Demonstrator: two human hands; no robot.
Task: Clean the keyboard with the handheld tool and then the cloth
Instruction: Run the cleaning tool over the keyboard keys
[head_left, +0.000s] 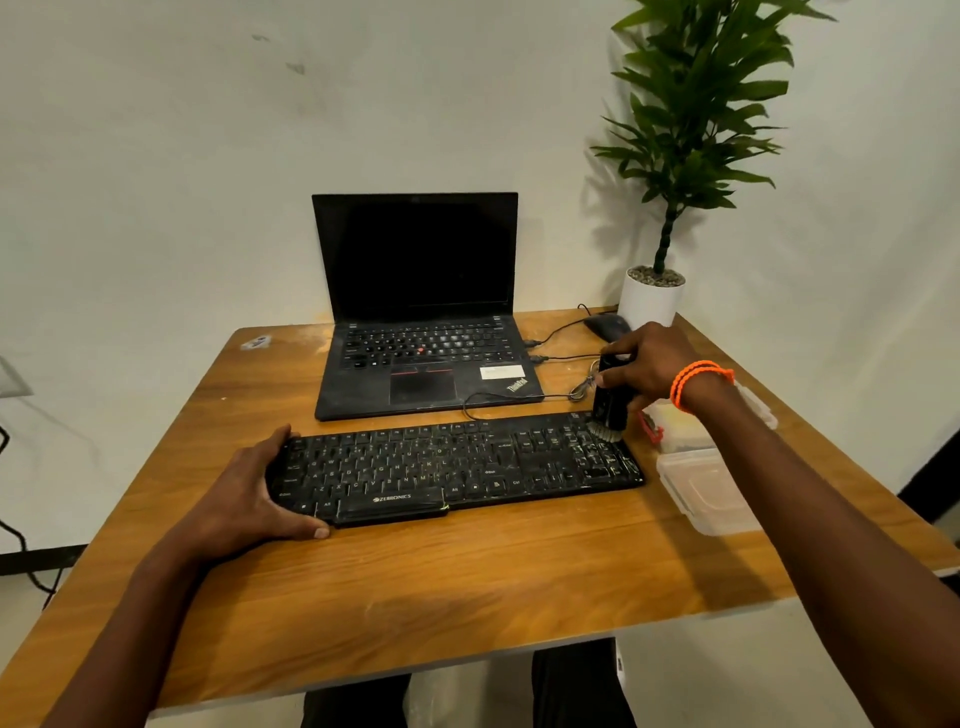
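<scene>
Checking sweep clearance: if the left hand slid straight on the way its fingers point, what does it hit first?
The left hand already rests against the keyboard at its left end, so it would push that first. Beyond it, the laptop, though depth is unclear.

"ZEBRONICS" in white stands on the front edge of the black keyboard below the space bar, w/ white key legends like Alt and Ctrl legible, and "ThinkPad" sits at the palm rest's right corner on the laptop; its white sticker is too small to read.
</scene>
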